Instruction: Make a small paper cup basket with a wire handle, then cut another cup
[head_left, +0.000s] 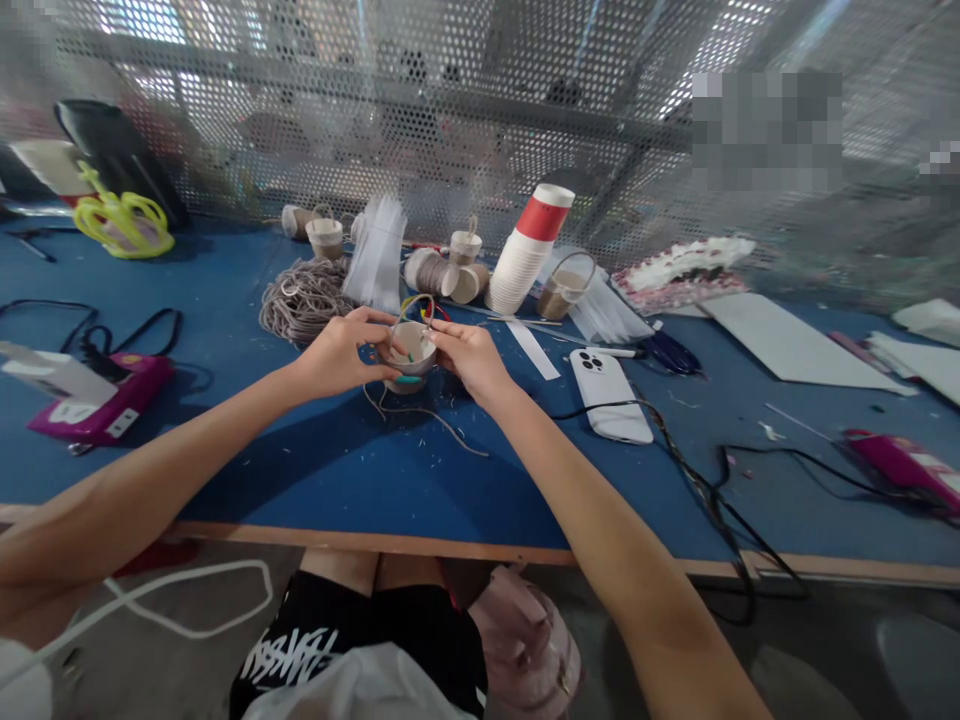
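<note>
A small paper cup (pixel 417 346) with a thin arched handle stands upright on the blue table, its open top toward me. My left hand (pixel 346 352) grips the cup's left side, with fingers reaching over the rim and inside. At the right rim, where the handle meets the cup, my right hand (pixel 471 358) pinches with thumb and forefinger. A loose grey-brown cord (pixel 442 420) trails from the cup's base over the table. Behind my left hand lies a coiled bundle of similar cord (pixel 306 300).
Behind the cup are a leaning stack of paper cups (pixel 525 255), cord-wrapped cups (pixel 564 290) with handles, and clear strips (pixel 379 250). A white phone (pixel 611 395) lies at right, near black cables (pixel 694 480). Magenta devices (pixel 112 405) sit at both sides; a perforated metal screen (pixel 480 110) stands behind.
</note>
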